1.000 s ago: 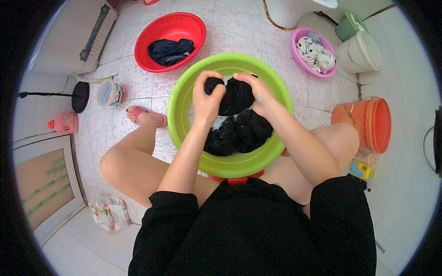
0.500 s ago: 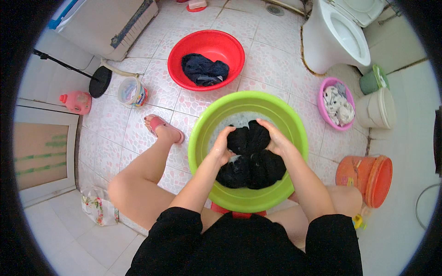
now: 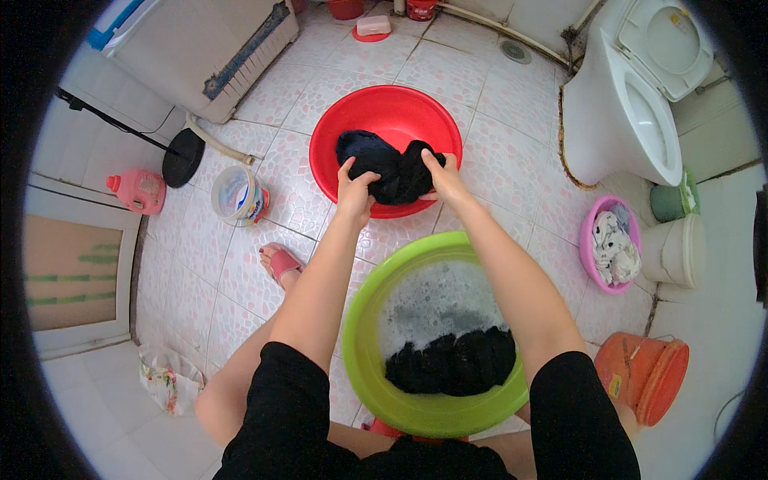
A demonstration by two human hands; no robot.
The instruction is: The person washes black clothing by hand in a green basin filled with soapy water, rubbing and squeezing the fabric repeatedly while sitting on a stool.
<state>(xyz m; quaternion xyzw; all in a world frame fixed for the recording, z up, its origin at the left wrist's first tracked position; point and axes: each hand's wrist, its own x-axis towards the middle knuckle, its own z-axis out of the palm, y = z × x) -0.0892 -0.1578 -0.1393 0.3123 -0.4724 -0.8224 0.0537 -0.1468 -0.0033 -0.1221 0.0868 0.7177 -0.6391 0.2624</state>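
Note:
Both hands reach forward over the red basin (image 3: pixel 392 108), gripping a wet black garment (image 3: pixel 406 178) from either side. My left hand (image 3: pixel 355 190) has its fingers bent over the bundle's left part. On its right end, my right hand (image 3: pixel 446 178) is closed, thumb on top. Dark navy cloth (image 3: pixel 356 146) shows behind the bundle inside the same basin; where one ends and the other begins is hard to make out. Nearer me, the green basin (image 3: pixel 360 336) holds foamy water (image 3: pixel 436 292) and more soaked black cloth (image 3: pixel 452 364) along its near side.
Left of the basins stand a small plastic tub (image 3: pixel 238 196) and a pink jug (image 3: pixel 138 192). To the right are a pink basin with light laundry (image 3: pixel 588 240), a white bucket (image 3: pixel 670 250), an orange bucket (image 3: pixel 624 372) and a toilet (image 3: pixel 612 120). A soap bar (image 3: pixel 373 26) lies far off.
My hands have moved away from me, from the green basin to the red one, carrying a black garment. Other black cloth stays in the green basin. The view has tilted.

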